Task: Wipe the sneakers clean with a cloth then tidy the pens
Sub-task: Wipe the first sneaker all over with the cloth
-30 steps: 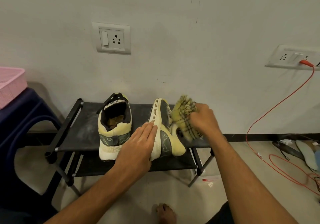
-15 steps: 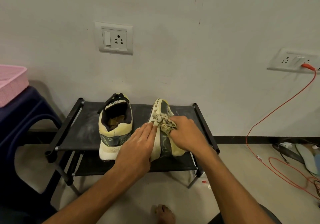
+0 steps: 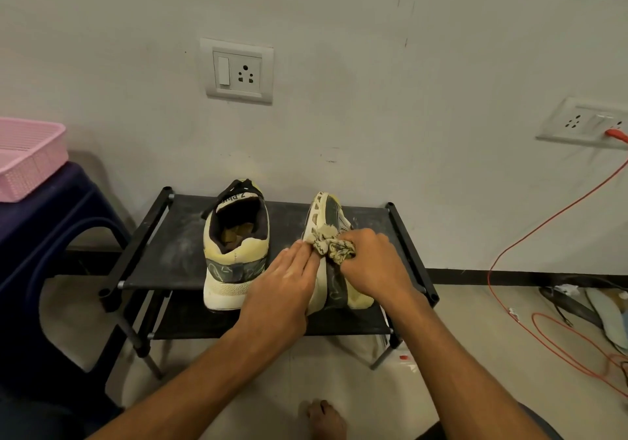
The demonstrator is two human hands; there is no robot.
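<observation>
Head view: two bare hands are working over a black shoe rack point(image 3: 163, 256) against the wall.
Right hand point(image 3: 373, 266): is gripping a bunched cloth point(image 3: 331, 246) and pressing it against the tipped sneaker point(image 3: 328, 213).
Left hand point(image 3: 282, 290): is lying flat on that sneaker's sole, fingers straight and together, fingertips just beside the cloth.
Tipped sneaker: is lying on its side on the top shelf.
Upright sneaker point(image 3: 234, 263): is standing just to the left, heel toward the camera.
Surroundings: a pink basket point(image 3: 30, 154) is sitting on a blue stool point(image 3: 51, 222); an orange cable point(image 3: 615, 133) is plugging into a wall socket point(image 3: 584, 122).
</observation>
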